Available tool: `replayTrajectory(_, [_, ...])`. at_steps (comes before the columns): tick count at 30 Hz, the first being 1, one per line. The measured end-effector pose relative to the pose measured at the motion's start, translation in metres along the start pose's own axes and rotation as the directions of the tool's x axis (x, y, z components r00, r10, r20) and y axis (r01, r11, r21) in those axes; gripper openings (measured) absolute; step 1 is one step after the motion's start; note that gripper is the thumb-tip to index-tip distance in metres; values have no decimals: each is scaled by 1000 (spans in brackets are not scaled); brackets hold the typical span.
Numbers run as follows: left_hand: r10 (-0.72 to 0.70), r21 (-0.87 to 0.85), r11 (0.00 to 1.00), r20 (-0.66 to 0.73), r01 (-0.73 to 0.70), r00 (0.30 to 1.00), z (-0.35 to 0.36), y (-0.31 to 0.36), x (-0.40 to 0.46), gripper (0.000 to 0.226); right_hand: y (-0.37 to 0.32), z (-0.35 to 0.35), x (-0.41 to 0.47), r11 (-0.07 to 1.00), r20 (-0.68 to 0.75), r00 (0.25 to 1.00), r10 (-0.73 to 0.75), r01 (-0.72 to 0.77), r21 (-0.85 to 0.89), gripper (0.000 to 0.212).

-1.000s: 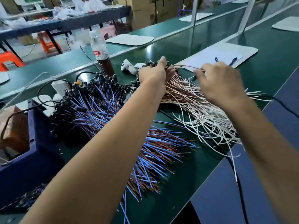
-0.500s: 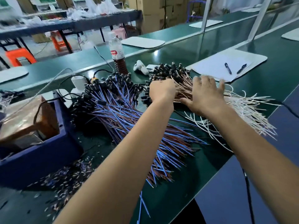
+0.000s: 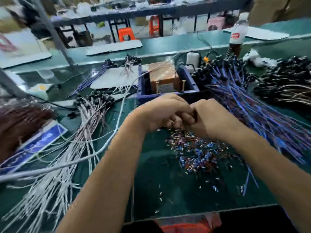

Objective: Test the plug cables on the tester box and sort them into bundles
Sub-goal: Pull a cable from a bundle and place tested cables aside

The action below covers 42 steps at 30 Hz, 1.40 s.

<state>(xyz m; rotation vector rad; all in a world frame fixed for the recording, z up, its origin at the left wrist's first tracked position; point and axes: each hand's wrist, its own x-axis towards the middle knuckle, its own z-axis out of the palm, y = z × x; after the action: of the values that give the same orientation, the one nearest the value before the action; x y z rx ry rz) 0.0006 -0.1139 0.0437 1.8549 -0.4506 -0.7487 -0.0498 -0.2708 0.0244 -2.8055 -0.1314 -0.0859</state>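
My left hand (image 3: 159, 111) and my right hand (image 3: 213, 118) meet just in front of the blue tester box (image 3: 191, 81), fingers curled against each other. A small dark piece (image 3: 195, 113), seemingly a plug, shows pinched between them; the blur hides the rest. A brown block (image 3: 163, 76) sits inside the box. A fan of blue and brown plug cables (image 3: 252, 106) lies to the right of my hands. White plug cables (image 3: 87, 121) lie spread to the left.
Cut wire scraps (image 3: 198, 152) litter the green mat below my hands. More black-plug cables (image 3: 286, 84) pile at far right, with a bottle (image 3: 237, 36) behind. A brown bundle (image 3: 20, 121) and a blue plate (image 3: 38, 142) lie at left. A grey cord (image 3: 107, 145) crosses the mat.
My view has swung left from the cable pile to the tester box. Both hands have left the white and brown bundle and come together in front of the box.
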Motion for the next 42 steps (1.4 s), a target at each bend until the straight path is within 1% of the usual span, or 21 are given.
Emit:
replayTrajectory(3, [-86, 161, 983, -49, 92, 995, -44, -27, -48, 17, -56, 33, 8, 992, 122, 986, -111, 102, 80, 41])
replayTrajectory(6, [-197, 228, 940, -241, 253, 950, -76, -49, -76, 19, -104, 66, 23, 968, 168, 967, -193, 160, 193, 27])
replayTrajectory(8, [-239, 128, 935, -463, 331, 854, -92, -62, -81, 19, -130, 87, 36, 942, 204, 962, -183, 112, 315, 8])
replayTrajectory(10, [-243, 28, 942, -629, 334, 739, -104, -70, -78, 20, -150, 103, 47, 940, 208, 971, -117, 40, 340, 15])
replayTrajectory(12, [-221, -24, 957, -709, 290, 670, -114, -76, -69, 22, -157, 114, 58, 959, 156, 982, -102, 56, 278, 21])
replayTrajectory(15, [-171, 29, 956, -754, 292, 634, -115, -79, -51, 13, -159, 125, 66, 971, 99, 993, -72, 47, 236, 26])
replayTrajectory(16, [-146, 100, 937, -759, 335, 635, -113, -80, -44, 8, -160, 127, 65, 979, 108, 992, -66, 43, 199, 27])
replayTrajectory(17, [-128, 177, 902, -762, 395, 635, -110, -81, -36, 10, -158, 130, 63, 987, 117, 989, -87, 70, 145, 28])
replayTrajectory(18, [-118, 253, 851, -762, 461, 637, -107, -82, -29, 16, -156, 133, 63, 986, 125, 991, -56, 35, 160, 26])
replayTrajectory(19, [-131, 300, 808, -748, 507, 651, -106, -82, -22, 22, -154, 133, 63, 983, 76, 995, -58, 44, 176, 22])
replayTrajectory(20, [-158, 320, 784, -724, 531, 671, -105, -81, -17, 25, -154, 129, 61, 992, 68, 992, -107, 103, 69, 20])
replayTrajectory(22, [-169, 387, 744, -679, 545, 714, -105, -73, -9, 20, -150, 132, 60, 990, 43, 989, -141, 142, -17, 24])
replayTrajectory(25, [-122, 570, 617, -611, 542, 782, -102, -63, -5, 8, -150, 135, 55, 967, 1, 978, -211, 209, -148, 27])
replayTrajectory(28, [-116, 606, 582, -598, 542, 793, -101, -63, -2, 18, -148, 129, 51, 985, 18, 985, -169, 170, -29, 32])
replayTrajectory(30, [-129, 601, 586, -593, 543, 795, -99, -64, 0, 14, -149, 128, 48, 988, -7, 988, -157, 157, 11, 29])
replayTrajectory(32, [-141, 597, 586, -590, 547, 795, -96, -65, 2, 13, -149, 127, 42, 989, -14, 989, -149, 149, 19, 26])
replayTrajectory(34, [-132, 609, 560, -605, 563, 785, -93, -64, 0, 14, -149, 127, 36, 982, -28, 982, -189, 188, -23, 32])
replayTrajectory(37, [-150, 565, 588, -627, 579, 764, -90, -64, -3, 14, -147, 124, 31, 976, -50, 975, -215, 217, 33, 21])
replayTrajectory(39, [-162, 484, 669, -646, 564, 746, -90, -63, -6, 9, -144, 125, 29, 976, -115, 980, -161, 175, 129, 9])
replayTrajectory(40, [-160, 416, 736, -659, 534, 735, -91, -61, -8, 4, -144, 126, 27, 968, -140, 982, -126, 153, 199, 14])
replayTrajectory(42, [-134, 263, 866, -697, 425, 705, -95, -56, -11, 13, -144, 128, 26, 945, -192, 979, -63, 120, 304, 28])
